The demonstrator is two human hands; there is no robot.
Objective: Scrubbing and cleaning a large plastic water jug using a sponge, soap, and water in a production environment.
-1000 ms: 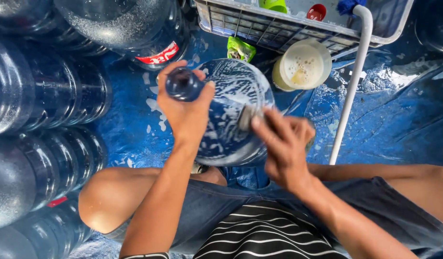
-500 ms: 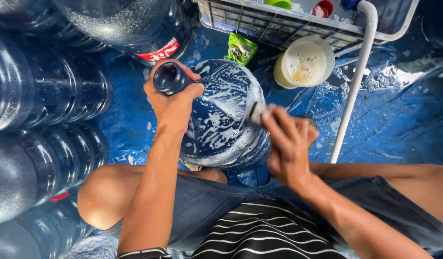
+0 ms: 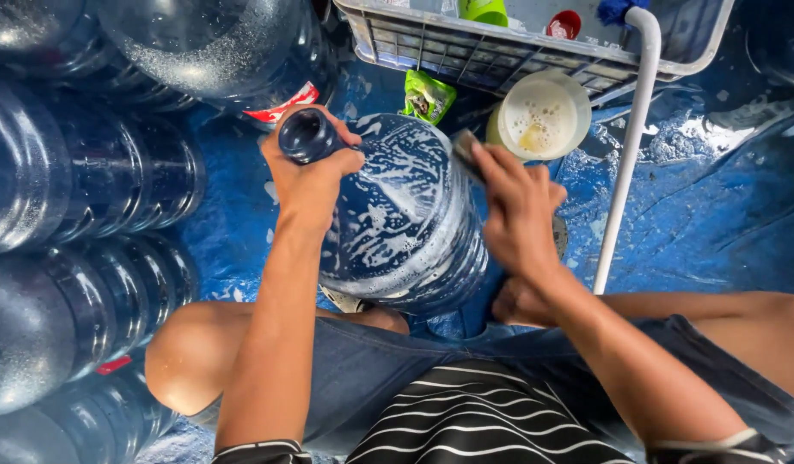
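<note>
A large blue water jug [image 3: 405,223] streaked with white soap foam stands tilted between my knees. My left hand [image 3: 309,176] grips its neck just under the open mouth [image 3: 300,136]. My right hand [image 3: 517,206] presses a dark scrubbing sponge [image 3: 465,150] against the jug's upper right side. The sponge is mostly covered by my fingers.
Several more big blue jugs [image 3: 79,189] lie stacked along the left and top. A pale bowl of soapy liquid [image 3: 541,116] and a green sachet [image 3: 427,96] sit by a grey plastic crate [image 3: 500,47]. A white pipe [image 3: 627,146] runs down at right. Wet blue tarp [image 3: 715,206] covers the floor.
The jug has been turned and tipped so its mouth moved left and up. My right hand with the sponge slid upward along the jug's side.
</note>
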